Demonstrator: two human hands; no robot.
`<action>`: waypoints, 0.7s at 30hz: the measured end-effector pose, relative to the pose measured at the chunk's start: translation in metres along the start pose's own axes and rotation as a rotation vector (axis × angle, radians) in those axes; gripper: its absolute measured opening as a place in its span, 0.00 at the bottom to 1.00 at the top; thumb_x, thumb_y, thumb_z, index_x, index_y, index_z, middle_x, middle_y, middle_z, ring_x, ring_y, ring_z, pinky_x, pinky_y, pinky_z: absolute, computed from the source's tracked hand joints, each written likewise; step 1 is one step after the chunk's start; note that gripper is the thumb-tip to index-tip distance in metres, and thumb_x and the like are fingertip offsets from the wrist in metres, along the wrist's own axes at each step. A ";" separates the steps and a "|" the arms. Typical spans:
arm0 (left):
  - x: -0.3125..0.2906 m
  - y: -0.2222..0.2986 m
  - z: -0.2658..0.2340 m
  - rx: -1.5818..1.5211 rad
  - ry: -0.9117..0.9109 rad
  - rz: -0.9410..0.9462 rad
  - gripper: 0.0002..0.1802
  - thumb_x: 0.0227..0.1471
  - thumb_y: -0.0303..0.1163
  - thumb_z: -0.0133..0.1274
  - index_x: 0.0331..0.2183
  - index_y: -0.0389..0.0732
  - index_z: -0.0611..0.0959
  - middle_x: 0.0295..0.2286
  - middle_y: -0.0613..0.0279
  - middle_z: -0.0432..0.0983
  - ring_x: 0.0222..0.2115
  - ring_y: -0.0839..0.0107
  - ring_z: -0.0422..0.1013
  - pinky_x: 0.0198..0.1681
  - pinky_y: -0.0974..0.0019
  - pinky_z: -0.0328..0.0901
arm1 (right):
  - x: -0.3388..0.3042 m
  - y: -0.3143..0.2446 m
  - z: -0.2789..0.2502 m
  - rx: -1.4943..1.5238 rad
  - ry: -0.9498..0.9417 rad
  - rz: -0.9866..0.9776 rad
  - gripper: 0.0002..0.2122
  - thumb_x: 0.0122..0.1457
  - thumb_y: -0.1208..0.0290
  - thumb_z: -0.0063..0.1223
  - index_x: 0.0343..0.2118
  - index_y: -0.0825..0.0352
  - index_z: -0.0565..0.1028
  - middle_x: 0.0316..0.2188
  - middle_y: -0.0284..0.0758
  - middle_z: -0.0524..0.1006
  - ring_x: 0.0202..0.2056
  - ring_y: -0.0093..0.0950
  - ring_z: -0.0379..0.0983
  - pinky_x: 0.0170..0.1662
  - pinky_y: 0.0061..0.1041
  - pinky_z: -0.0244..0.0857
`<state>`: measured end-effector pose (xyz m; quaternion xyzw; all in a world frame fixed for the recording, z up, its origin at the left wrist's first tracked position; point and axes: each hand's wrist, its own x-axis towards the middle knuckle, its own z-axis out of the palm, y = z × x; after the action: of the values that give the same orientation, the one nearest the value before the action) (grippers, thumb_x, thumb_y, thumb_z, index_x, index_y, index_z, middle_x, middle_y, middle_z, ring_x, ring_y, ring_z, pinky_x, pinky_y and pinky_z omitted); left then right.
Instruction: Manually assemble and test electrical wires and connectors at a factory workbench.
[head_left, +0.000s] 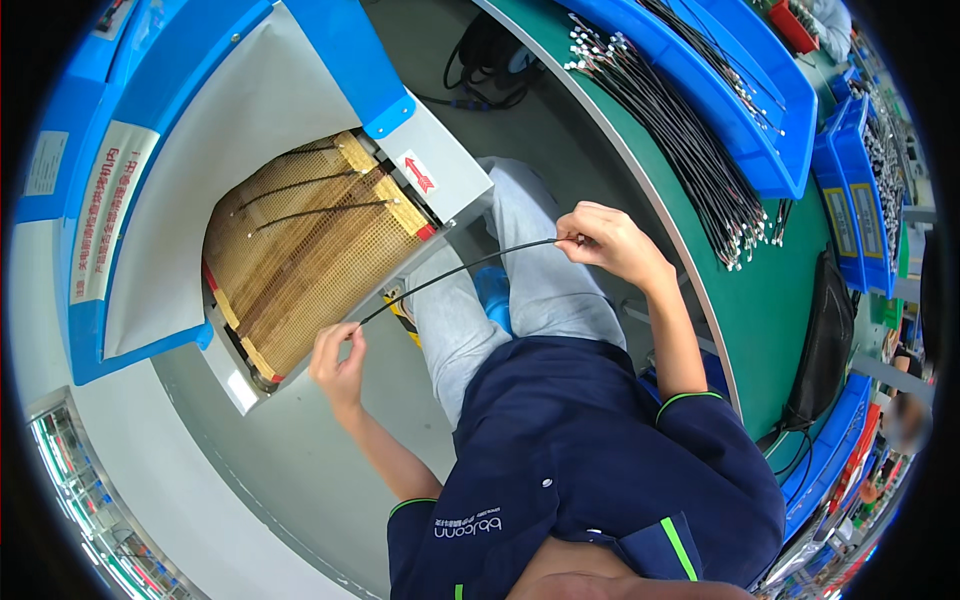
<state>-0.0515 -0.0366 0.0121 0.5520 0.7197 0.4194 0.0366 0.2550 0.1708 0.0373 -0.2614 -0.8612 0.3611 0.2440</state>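
Observation:
A thin black cable [455,270] stretches between my two hands, over my lap. My left hand [338,362] pinches its lower left end, near the front edge of the machine. The other end is pinched in my right hand [605,240], higher and to the right. Both end tips are mostly hidden by my fingers. On the mesh conveyor belt [330,260] of the blue and white machine lie several similar black cables [325,213], apart from one another.
The machine's hood [225,170] arches over the belt at left. On the green table [745,290] at right lie a large bundle of black cables [680,140], a blue bin [780,110] with more cables, and a black pouch [820,340]. Coiled dark cords [490,60] rest on the floor beyond.

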 end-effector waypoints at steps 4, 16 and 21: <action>0.003 -0.010 -0.003 0.002 0.015 -0.032 0.08 0.37 0.16 0.58 0.26 0.33 0.79 0.24 0.59 0.74 0.23 0.71 0.70 0.28 0.71 0.66 | 0.005 0.000 0.012 0.024 0.020 -0.010 0.06 0.44 0.79 0.58 0.24 0.68 0.72 0.19 0.34 0.70 0.22 0.27 0.68 0.25 0.24 0.63; 0.064 -0.123 -0.030 0.220 -0.113 -0.116 0.05 0.47 0.25 0.54 0.29 0.34 0.78 0.27 0.59 0.73 0.27 0.69 0.70 0.32 0.70 0.64 | 0.061 -0.005 0.130 0.096 0.085 0.203 0.07 0.49 0.69 0.53 0.28 0.65 0.72 0.25 0.37 0.75 0.27 0.35 0.74 0.29 0.32 0.67; 0.075 -0.149 -0.030 0.268 -0.130 -0.070 0.06 0.46 0.27 0.55 0.29 0.36 0.79 0.36 0.55 0.71 0.40 0.58 0.67 0.43 0.62 0.62 | 0.062 -0.013 0.129 -0.100 -0.029 0.103 0.11 0.49 0.67 0.54 0.36 0.62 0.71 0.30 0.37 0.75 0.29 0.39 0.73 0.30 0.35 0.68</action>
<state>-0.2100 0.0027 -0.0338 0.5525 0.7843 0.2812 0.0238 0.1267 0.1380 -0.0191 -0.3119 -0.8672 0.3333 0.1991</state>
